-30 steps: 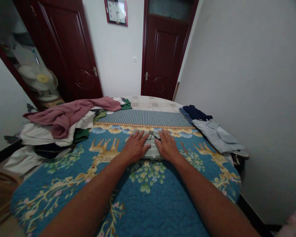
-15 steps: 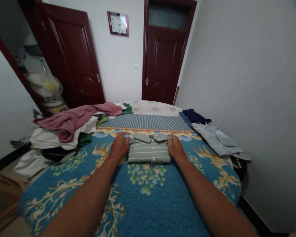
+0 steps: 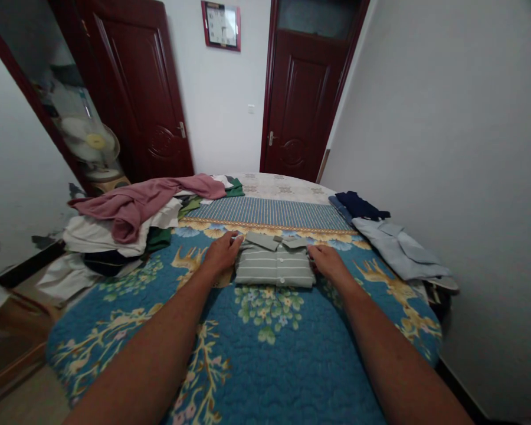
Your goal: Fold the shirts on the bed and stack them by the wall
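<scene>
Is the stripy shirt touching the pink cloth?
Apart. The head view shows the blue cover between the stripy shirt and the pink cloth, which lies farther left on the pile.

a grey-green shirt (image 3: 275, 265) with white stripes lies folded flat, collar and buttons up, between the hands

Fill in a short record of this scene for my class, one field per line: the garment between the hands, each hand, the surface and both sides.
Garment: striped button-up shirt, folded, collar at far edge
Left hand: at shirt's left end, grip unclear
Right hand: at right end, grip unclear
Surface: blue quilted cover, flower-patterned
Left side: heaped clothes, pink garment on top
Right side: navy garment, pale blue-gray garment
</scene>
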Motion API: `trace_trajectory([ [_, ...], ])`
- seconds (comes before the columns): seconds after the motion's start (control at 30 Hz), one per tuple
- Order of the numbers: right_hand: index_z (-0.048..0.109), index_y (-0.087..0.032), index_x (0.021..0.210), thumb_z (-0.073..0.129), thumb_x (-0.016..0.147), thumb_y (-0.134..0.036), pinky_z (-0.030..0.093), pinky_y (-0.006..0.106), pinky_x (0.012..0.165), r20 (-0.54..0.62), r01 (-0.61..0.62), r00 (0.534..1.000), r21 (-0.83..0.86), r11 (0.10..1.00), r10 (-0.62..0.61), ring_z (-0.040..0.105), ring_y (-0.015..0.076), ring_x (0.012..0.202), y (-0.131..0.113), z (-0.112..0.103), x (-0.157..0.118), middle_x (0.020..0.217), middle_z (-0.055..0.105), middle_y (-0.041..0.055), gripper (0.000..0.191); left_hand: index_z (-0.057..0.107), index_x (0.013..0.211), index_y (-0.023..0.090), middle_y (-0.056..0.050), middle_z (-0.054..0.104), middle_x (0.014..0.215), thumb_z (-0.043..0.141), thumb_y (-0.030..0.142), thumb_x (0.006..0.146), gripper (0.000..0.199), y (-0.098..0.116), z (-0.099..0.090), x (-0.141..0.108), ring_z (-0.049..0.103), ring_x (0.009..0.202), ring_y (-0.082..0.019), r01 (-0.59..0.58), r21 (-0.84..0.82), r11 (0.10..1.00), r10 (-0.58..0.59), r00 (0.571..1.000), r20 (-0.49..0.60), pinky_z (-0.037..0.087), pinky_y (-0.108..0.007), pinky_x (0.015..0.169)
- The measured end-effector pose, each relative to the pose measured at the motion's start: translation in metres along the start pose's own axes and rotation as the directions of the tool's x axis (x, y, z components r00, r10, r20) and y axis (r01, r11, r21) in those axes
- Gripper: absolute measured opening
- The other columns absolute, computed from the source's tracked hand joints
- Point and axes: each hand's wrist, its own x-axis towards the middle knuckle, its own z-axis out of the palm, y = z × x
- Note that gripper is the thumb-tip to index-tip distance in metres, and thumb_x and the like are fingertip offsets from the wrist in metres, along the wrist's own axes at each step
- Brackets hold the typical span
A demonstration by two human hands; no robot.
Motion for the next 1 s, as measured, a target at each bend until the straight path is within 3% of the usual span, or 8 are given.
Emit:
trace_trajectory([
  [0.2,0.074,-0.018,0.076,0.074,0.082,-0.044,0.046,0.028,0.057,0.142,-0.178,0.977,0.135,0.975,0.159,0.063,0.0202,0.064,-0.009,0.005,-0.01,0.066,0.069,0.0053,0.027,0.07,0.132,0.02,-0.015,0.076,0.124,0.053,0.042,0.102,0.04,0.004,0.015,-0.003,0.067,0.12,-0.031,-0.12,0.249,0.961,0.102,0.991,0.082,0.047,-0.041,0.106],
  [0.33,0.075,-0.016,0.084,0.072,0.082,-0.039,0.05,0.028,0.059,0.27,-0.329,0.93,0.315,0.89,0.249,0.068,0.0205,0.068,-0.013,0.008,-0.013,0.078,0.076,0.0075,0.023,0.069,0.134,0.019,-0.017,0.075,0.125,0.055,0.037,0.102,0.04,0.004,0.017,-0.003,0.066,0.12,-0.032,-0.117,0.261,0.958,0.1,0.992,0.079,0.046,-0.043,0.106],
  [0.5,0.072,-0.018,0.091,0.071,0.085,-0.034,0.055,0.031,0.066,0.341,-0.444,0.887,0.435,0.783,0.313,0.07,0.0209,0.072,-0.015,0.01,-0.01,0.082,0.077,0.0067,0.017,0.07,0.133,0.02,-0.015,0.075,0.123,0.057,0.035,0.1,0.038,0.004,0.017,-0.003,0.065,0.119,-0.032,-0.108,0.279,0.954,0.092,0.993,0.07,0.047,-0.042,0.106],
  [0.6,0.071,-0.018,0.094,0.072,0.086,-0.037,0.056,0.031,0.068,0.377,-0.432,0.882,0.405,0.806,0.283,0.071,0.0207,0.073,-0.017,0.012,-0.009,0.085,0.077,0.0068,0.021,0.07,0.131,0.02,-0.015,0.075,0.123,0.057,0.034,0.1,0.037,0.001,0.018,-0.002,0.066,0.119,-0.032,-0.107,0.271,0.957,0.091,0.993,0.071,0.047,-0.042,0.106],
  [0.73,0.071,-0.019,0.087,0.077,0.081,-0.039,0.05,0.026,0.062,0.198,-0.201,0.968,0.257,0.945,0.152,0.066,0.0181,0.069,-0.019,0.014,-0.01,0.078,0.074,0.0035,0.022,0.071,0.131,0.019,-0.016,0.075,0.125,0.057,0.031,0.099,0.037,-0.004,0.02,0.0,0.066,0.12,-0.032,-0.116,0.23,0.966,0.103,0.992,0.071,0.047,-0.043,0.107],
  [0.8,0.071,-0.019,0.09,0.077,0.079,-0.039,0.049,0.025,0.062,0.16,-0.13,0.983,0.248,0.96,0.092,0.065,0.0175,0.069,-0.021,0.016,-0.01,0.079,0.074,0.0024,0.023,0.071,0.131,0.02,-0.015,0.076,0.125,0.058,0.031,0.099,0.036,-0.005,0.02,0.001,0.066,0.12,-0.032,-0.107,0.2,0.974,0.095,0.993,0.067,0.047,-0.043,0.108],
  [0.87,0.071,-0.019,0.097,0.075,0.079,-0.039,0.053,0.027,0.064,0.209,-0.179,0.972,0.342,0.922,0.111,0.068,0.0193,0.071,-0.021,0.02,-0.011,0.082,0.075,0.0034,0.028,0.072,0.13,0.022,-0.014,0.076,0.126,0.059,0.03,0.098,0.036,-0.006,0.02,0.002,0.066,0.12,-0.03,-0.091,0.173,0.981,0.081,0.995,0.063,0.047,-0.042,0.109],
  [1.0,0.067,-0.02,0.099,0.065,0.088,-0.047,0.06,0.035,0.073,0.354,-0.402,0.903,0.492,0.772,0.244,0.075,0.0245,0.078,-0.021,0.025,-0.012,0.083,0.076,0.0075,0.03,0.073,0.127,0.024,-0.013,0.076,0.127,0.061,0.028,0.096,0.034,-0.005,0.02,0.002,0.067,0.12,-0.03,-0.067,0.151,0.986,0.061,0.997,0.048,0.046,-0.042,0.11],
])
